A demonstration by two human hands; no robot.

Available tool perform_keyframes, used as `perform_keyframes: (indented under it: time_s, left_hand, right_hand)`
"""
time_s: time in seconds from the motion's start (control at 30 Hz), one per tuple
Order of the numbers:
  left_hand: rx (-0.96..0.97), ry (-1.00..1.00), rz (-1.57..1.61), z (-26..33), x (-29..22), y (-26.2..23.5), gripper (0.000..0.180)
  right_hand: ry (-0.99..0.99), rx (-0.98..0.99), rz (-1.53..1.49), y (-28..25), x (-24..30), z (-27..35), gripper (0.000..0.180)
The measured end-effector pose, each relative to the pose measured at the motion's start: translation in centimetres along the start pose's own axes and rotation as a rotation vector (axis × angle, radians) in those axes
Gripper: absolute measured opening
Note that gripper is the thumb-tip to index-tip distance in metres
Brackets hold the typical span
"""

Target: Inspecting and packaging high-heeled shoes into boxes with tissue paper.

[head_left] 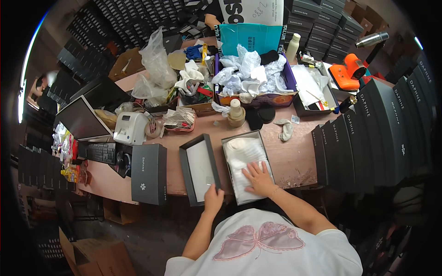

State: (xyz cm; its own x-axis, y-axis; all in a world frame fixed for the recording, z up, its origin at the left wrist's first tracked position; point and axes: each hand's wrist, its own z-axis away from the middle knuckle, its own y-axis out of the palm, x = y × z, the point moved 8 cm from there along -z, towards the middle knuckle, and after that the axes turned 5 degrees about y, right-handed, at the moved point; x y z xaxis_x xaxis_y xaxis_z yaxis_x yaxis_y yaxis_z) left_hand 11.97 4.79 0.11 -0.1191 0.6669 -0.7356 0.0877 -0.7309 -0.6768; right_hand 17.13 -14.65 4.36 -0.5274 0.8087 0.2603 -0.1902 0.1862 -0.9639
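In front of me an open dark grey shoebox (pixel 270 166) lies at the table's edge, filled with white tissue paper (pixel 245 160). My right hand (pixel 259 178) rests on the paper with its fingers spread. What lies under the paper is hidden. Just left of the box is its dark grey lid (pixel 185 170), turned with its pale inside up. My left hand (pixel 213 199) is closed on the lid's near right corner.
A closed shoebox (pixel 149 174) stands to the left, near a white label printer (pixel 130 128), keyboard (pixel 101 153) and monitor (pixel 85 118). Several stacked shoeboxes (pixel 363 133) border the right side. Behind are a bin of crumpled paper (pixel 251 69), a beige bottle (pixel 236 113) and an orange tool (pixel 344 77).
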Motion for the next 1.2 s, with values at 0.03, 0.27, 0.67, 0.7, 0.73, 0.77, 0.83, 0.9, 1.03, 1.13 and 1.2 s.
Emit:
perform_keyframes:
  time_s: [0.03,0.27,0.67,0.7,0.73,0.77,0.83,0.9,1.03,1.13,1.2]
  left_hand:
    - [-0.025,-0.017,0.092,0.0,-2.6,-3.6,0.021]
    - [0.341,-0.264,1.431,3.8,-11.8,-6.8,0.035]
    - [0.505,-0.508,0.947,-0.2,2.1,7.5,0.047]
    - [0.521,-0.499,0.903,-0.6,2.8,7.8,0.047]
    - [0.527,-0.486,0.867,-1.0,2.6,7.6,0.050]
    - [0.544,-0.501,0.914,-0.8,3.3,7.9,0.052]
    - [0.567,-0.490,1.022,-1.9,3.6,9.0,0.054]
    - [0.298,-0.433,0.779,-2.1,1.5,5.2,0.043]
    - [0.189,-0.170,0.630,-1.7,0.5,2.4,0.034]
    - [0.181,-0.323,0.741,-2.8,1.8,3.9,0.049]
    - [0.237,-0.343,0.750,-3.1,2.5,4.4,0.064]
  right_hand:
    - [0.015,0.053,0.050,1.9,-1.1,0.3,0.074]
    - [0.381,-0.134,-0.987,-6.6,-4.9,1.5,0.061]
    - [0.824,-0.117,-0.767,2.2,-9.9,2.3,0.060]
    - [0.850,-0.099,-0.869,2.1,-10.0,2.3,0.060]
    - [0.864,-0.074,-0.978,1.7,-9.9,2.2,0.060]
    - [0.873,-0.047,-1.086,1.6,-9.5,2.4,0.061]
    - [0.781,-0.245,-1.060,2.4,-9.8,2.8,0.062]
    - [0.723,-0.174,-0.876,5.0,-9.1,3.0,0.063]
    - [0.788,-0.291,-0.978,5.5,-7.4,4.9,0.062]
    - [0.807,-0.180,-1.059,4.5,-7.9,3.7,0.058]
    - [0.731,-0.044,-1.052,5.2,-8.2,2.7,0.060]
